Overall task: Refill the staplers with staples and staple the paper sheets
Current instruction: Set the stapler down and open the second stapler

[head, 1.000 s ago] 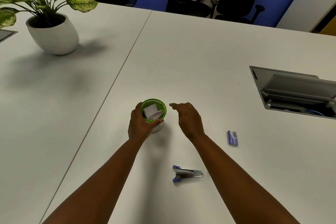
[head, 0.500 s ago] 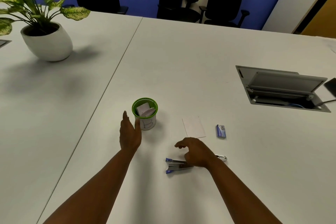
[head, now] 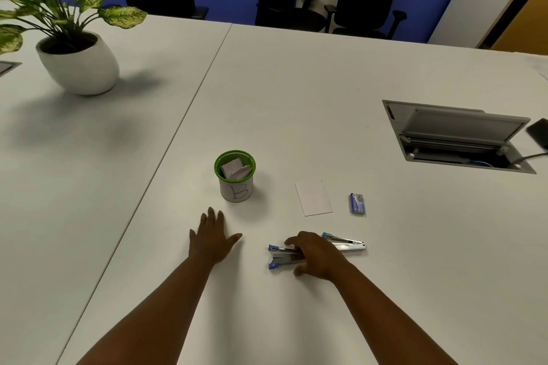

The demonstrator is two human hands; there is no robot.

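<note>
Low in the middle of the frame the right hand (head: 317, 258) lies over the stapler (head: 284, 256), fingers curled down across its body and thumb on the near side, apparently closing on it; whether the grip is firm cannot be told. A second stapler (head: 345, 242), swung open with its silver rail bare, lies just right of that hand, partly hidden by it. The left hand (head: 212, 237) rests flat on the bench (head: 296, 98), fingers straight, holding nothing, just below the green cup (head: 235, 176) of folded paper slips (head: 235, 169). A single paper sheet (head: 313, 198) lies right of the cup, with the small blue staple box (head: 357, 203) just beyond it. The risk from here seems to lie in the crowding: lifting the first stapler could knock the open one and send it skidding. Being hinged, the gripped stapler could also flop open if picked up by its top arm alone.
</note>
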